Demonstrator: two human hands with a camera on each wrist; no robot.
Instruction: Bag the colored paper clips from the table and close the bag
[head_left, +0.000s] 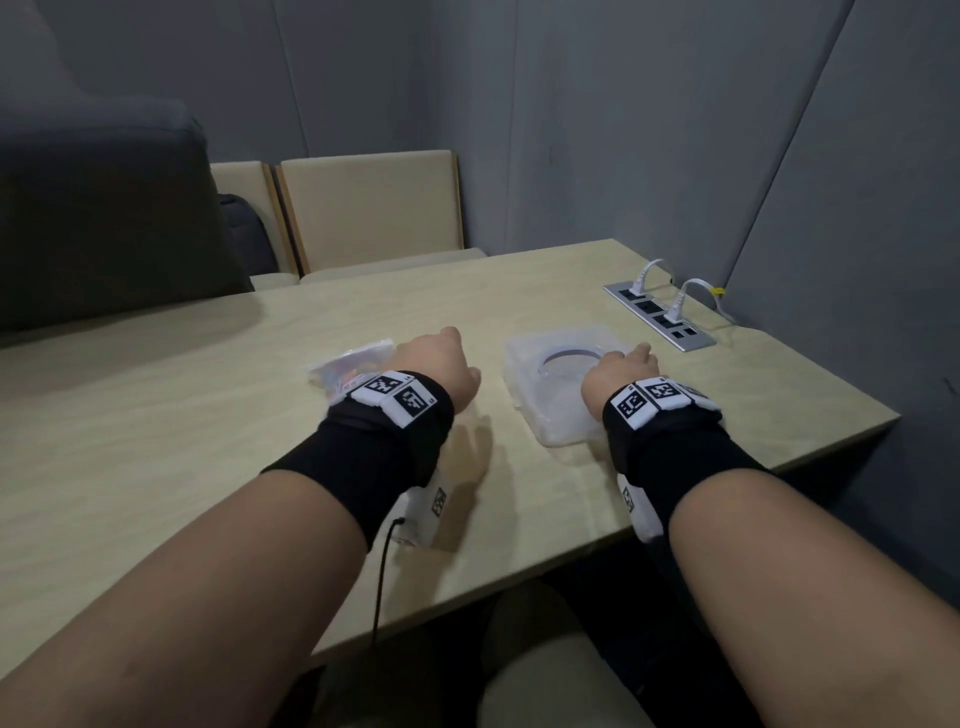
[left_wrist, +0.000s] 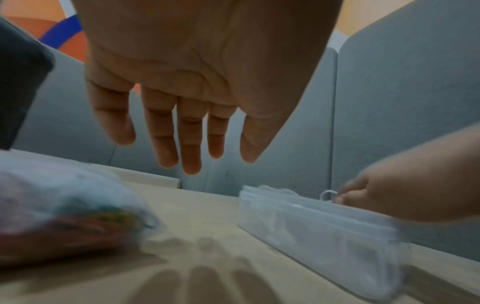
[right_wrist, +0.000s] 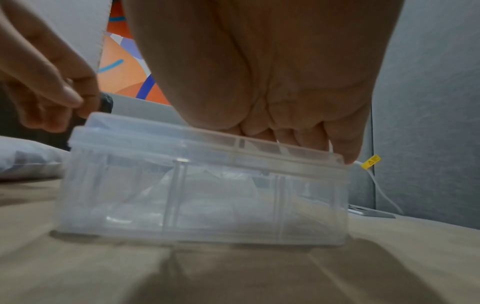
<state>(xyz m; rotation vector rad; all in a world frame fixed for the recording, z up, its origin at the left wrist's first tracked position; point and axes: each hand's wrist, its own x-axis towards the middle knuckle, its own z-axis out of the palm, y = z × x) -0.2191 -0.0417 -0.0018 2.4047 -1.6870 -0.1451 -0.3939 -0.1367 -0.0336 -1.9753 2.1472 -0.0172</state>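
Head camera view: two bare forearms reach forward over a light wooden table (head_left: 156, 415), each wrist wrapped in a black band carrying black-and-white square markers. Nearest the table's front edge, the left hand (head_left: 441, 369) hovers just above the surface with nothing in it; the left wrist view shows its fingers (left_wrist: 161, 131) straight, slightly spread and pointing down, their shadow on the wood below. Just beyond and to the left of that hand lies a clear plastic bag (head_left: 348, 366) with colored paper clips (head_left: 340, 375) showing through it; whether its top is sealed cannot be told. To the right, the right hand (head_left: 621, 371) rests on top of a clear plastic box (head_left: 535, 395) that has a round opening in its lid. The right wrist view shows the fingers (right_wrist: 311, 137) bent down over the far rim of the lid, touching it; the box stands flat on the table. Farther back on the right, a silver power strip (head_left: 660, 317) is set into the tabletop with two white plugs in it. Beyond the table stand beige chairs (head_left: 371, 208) against grey wall panels.
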